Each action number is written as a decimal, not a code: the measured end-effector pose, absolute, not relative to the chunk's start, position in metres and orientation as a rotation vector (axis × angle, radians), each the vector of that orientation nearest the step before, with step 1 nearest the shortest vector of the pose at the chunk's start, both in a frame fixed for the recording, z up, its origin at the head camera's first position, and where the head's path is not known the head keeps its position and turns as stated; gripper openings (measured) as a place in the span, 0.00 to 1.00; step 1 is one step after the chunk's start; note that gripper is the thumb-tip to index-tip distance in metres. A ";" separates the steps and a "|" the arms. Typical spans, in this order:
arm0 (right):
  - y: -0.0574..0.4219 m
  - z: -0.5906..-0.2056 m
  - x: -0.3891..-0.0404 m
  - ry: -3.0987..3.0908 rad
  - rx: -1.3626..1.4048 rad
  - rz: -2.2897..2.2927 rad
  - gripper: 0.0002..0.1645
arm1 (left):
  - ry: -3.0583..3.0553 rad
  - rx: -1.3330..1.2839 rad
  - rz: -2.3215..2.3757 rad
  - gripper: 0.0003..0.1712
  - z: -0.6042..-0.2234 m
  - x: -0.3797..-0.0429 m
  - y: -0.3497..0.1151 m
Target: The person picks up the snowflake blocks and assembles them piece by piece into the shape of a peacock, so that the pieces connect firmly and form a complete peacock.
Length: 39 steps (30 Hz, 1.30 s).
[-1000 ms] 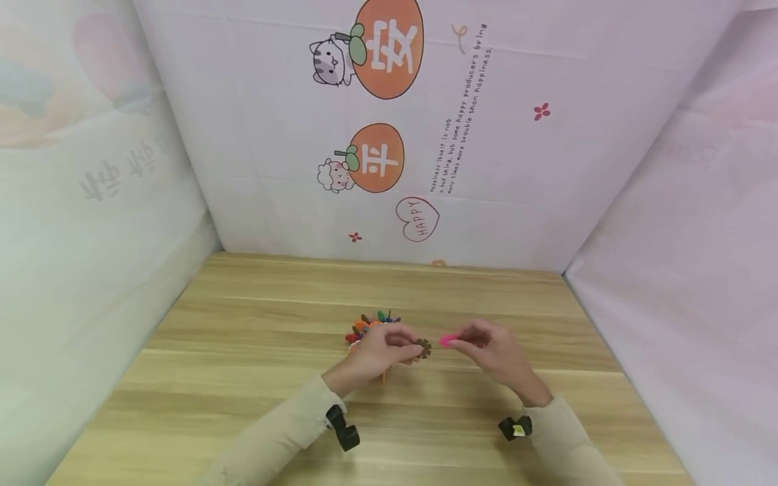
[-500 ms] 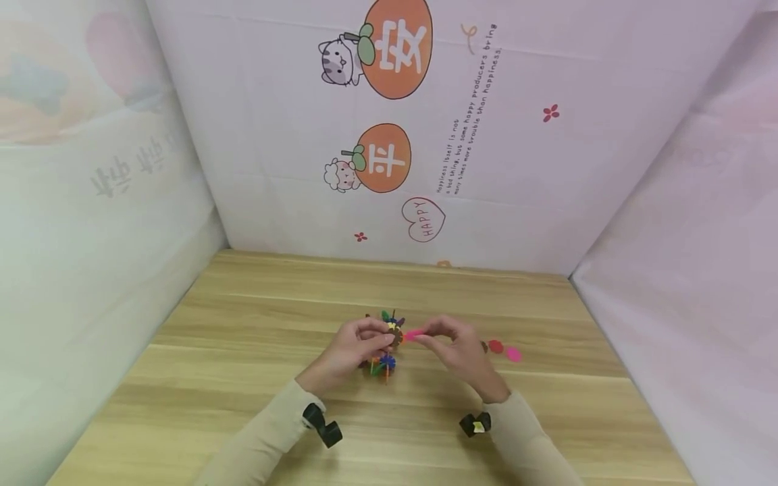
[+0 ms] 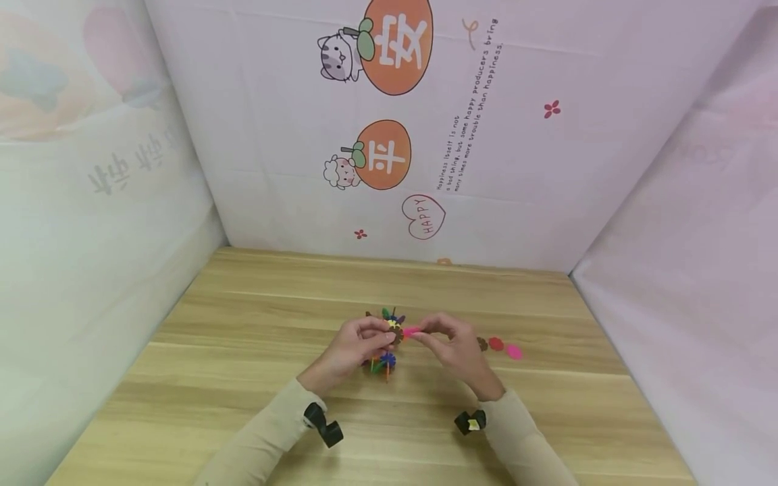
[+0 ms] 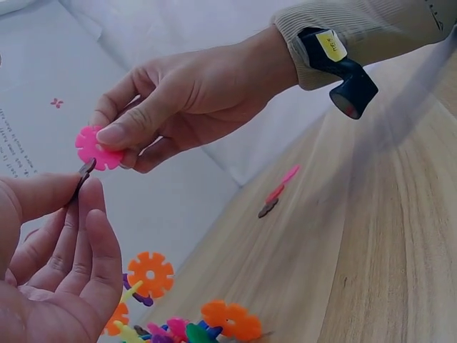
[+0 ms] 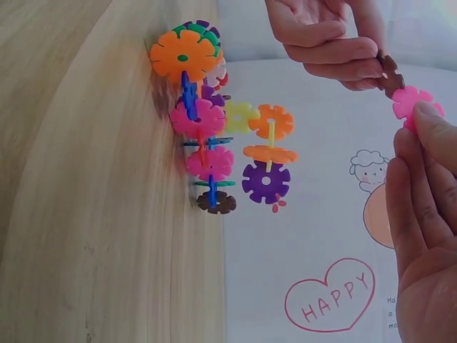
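Between thumb and fingers my left hand (image 3: 358, 347) pinches a brown notched disc (image 4: 83, 180), held edge-on in the left wrist view. My right hand (image 3: 452, 347) pinches a pink notched disc (image 4: 98, 148) by its near side. The two discs meet at their rims above the table; how deep their slots interlock I cannot tell. Below and behind the left hand stands a structure of joined notched discs (image 5: 203, 118) in orange, pink, purple, blue, green and yellow. In the head view the left hand hides part of it.
To the right of the right hand, a brown disc (image 3: 482, 344), a red disc (image 3: 496, 344) and a pink disc (image 3: 514, 352) lie in a row on the wooden table (image 3: 304, 432). Printed white cloth (image 3: 273, 135) walls the table at the back and sides.
Both hands have shifted left, the right one further, and the pink disc now meets the brown one after a gap between them. Over the last half second they have barely moved.
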State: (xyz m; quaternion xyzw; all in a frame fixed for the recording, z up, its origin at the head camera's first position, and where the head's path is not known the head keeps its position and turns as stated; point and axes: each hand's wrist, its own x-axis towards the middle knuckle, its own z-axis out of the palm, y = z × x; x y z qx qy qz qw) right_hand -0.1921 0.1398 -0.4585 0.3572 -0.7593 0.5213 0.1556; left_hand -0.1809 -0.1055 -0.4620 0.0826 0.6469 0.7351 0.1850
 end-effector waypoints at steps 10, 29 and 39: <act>0.131 -0.461 -0.189 -2.097 1.035 1.436 0.12 | 1.748 0.231 2.166 0.07 -0.463 -0.177 -0.102; 0.193 -0.435 -0.209 -2.752 1.080 1.077 0.09 | 2.002 0.514 1.709 0.12 -0.464 -0.180 -0.114; 0.275 -0.467 -0.238 -3.064 0.758 0.706 0.12 | 2.020 0.306 1.870 0.14 -0.459 -0.191 -0.124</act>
